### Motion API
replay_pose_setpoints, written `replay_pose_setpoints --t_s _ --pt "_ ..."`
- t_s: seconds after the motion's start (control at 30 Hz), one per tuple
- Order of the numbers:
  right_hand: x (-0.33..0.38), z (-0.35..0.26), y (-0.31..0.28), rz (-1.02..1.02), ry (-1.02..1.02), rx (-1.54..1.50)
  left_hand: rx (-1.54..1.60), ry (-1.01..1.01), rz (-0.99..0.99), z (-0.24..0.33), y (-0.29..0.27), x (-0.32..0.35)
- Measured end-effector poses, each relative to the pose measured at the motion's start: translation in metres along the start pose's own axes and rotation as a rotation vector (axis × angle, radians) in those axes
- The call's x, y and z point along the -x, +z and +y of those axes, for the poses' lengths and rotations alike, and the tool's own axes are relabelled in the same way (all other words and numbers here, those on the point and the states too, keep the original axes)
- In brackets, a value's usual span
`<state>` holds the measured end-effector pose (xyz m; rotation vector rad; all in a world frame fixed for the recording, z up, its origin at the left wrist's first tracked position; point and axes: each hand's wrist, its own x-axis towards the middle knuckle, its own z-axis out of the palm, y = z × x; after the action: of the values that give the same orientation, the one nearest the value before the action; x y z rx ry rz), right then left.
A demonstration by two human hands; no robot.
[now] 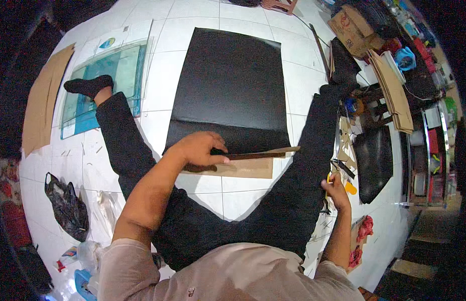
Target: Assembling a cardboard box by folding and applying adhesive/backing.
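Note:
A large black sheet [230, 83] with a smooth, slightly shiny surface lies on the floor between my legs. Its near edge is folded or lifted, showing a brown underside. My left hand [200, 149] is at that edge, fingers curled over it and the thumb below. A flat brown cardboard strip [250, 168] pokes out beneath, toward me. Beside my right leg, my right hand [336, 191] is closed round a slim yellow tool [328, 178], mostly hidden by the fingers. An orange-yellow piece [350, 188] lies just right of that hand.
A glass pane [120, 70] lies under my left foot, with a cardboard sheet [47, 100] further left. A black plastic bag [67, 205] rests at the left. At the right are a black cushion-like piece [374, 163], cardboard scraps [346, 140], a cardboard box [354, 31] and crowded shelves [434, 150].

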<state>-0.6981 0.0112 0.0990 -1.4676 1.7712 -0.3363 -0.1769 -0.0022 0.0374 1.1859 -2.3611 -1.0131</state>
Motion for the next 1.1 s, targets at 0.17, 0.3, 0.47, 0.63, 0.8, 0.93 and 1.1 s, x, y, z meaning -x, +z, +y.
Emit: replay_pose_setpoints --t_s 0.17,0.3,0.47,0.63,0.8,0.93,1.1 --pt "-0.026 -0.005 -0.013 0.200 -0.235 0.178 -0.054 -0.165 0.197 -0.009 -0.015 -0.009" --pt "-0.072 -0.093 0.019 0.340 -0.609 0.158 -0.215 -0.309 0.287 -0.043 -0.007 -0.003" --pt "-0.136 -0.194 0.103 0.148 -0.618 0.274 -0.247 -0.385 0.227 -0.046 -0.006 -0.005" --pt "-0.184 -0.201 0.200 0.034 -0.732 0.640 -0.270 -0.457 0.133 -0.046 -0.004 -0.007" --pt "-0.149 -0.181 0.255 0.007 -0.822 0.778 -0.271 -0.504 0.103 -0.055 -0.001 -0.012" --pt "-0.093 -0.175 0.264 -0.140 -0.963 0.633 -0.317 -0.493 0.140 -0.063 0.004 -0.012" --pt "-0.050 -0.148 0.272 -0.189 -1.008 0.622 -0.333 -0.506 0.131 -0.058 0.004 -0.020"
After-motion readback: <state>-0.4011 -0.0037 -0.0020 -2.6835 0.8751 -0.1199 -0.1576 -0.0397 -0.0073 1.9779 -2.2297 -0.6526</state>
